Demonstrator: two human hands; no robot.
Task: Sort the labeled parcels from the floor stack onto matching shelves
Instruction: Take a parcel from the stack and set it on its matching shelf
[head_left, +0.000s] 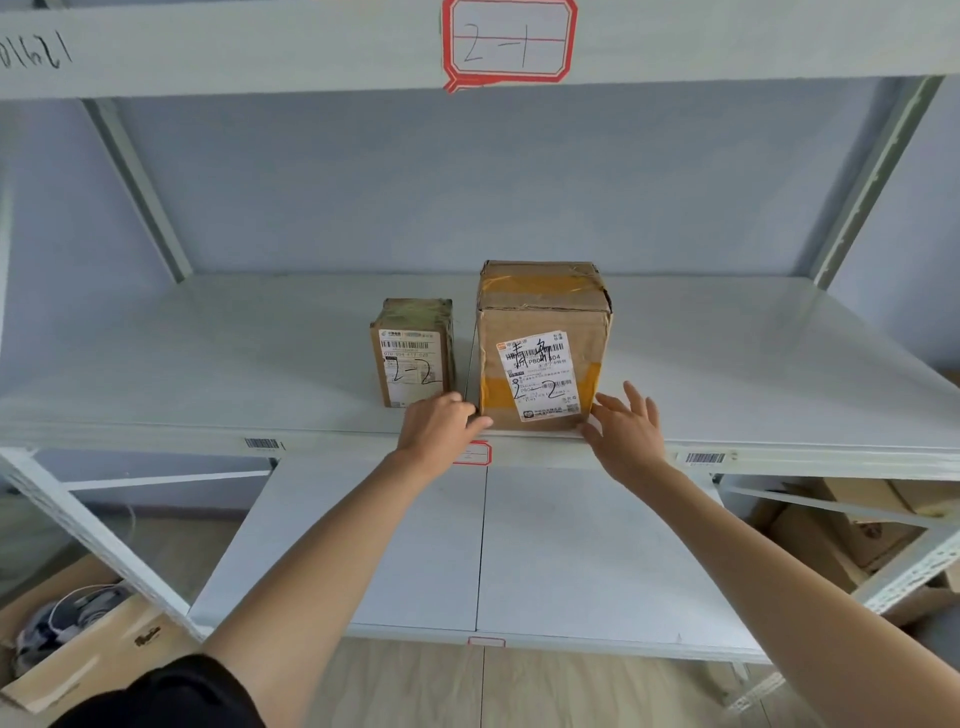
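Where hands (439, 423) flank: boxy taped cardboard parcel (543, 345)

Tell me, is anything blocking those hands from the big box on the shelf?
Nothing visible. The left hand touches the large parcel's lower left corner, the right hand sits open at its lower right. The small parcel stands apart to the left.

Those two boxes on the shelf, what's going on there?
A person is shelving parcels. The larger box, hand-marked 2-2, stands at the front edge of the middle shelf. The left hand is at its lower left corner and the open right hand at its lower right. A smaller box, also marked 2-2, stands just left.
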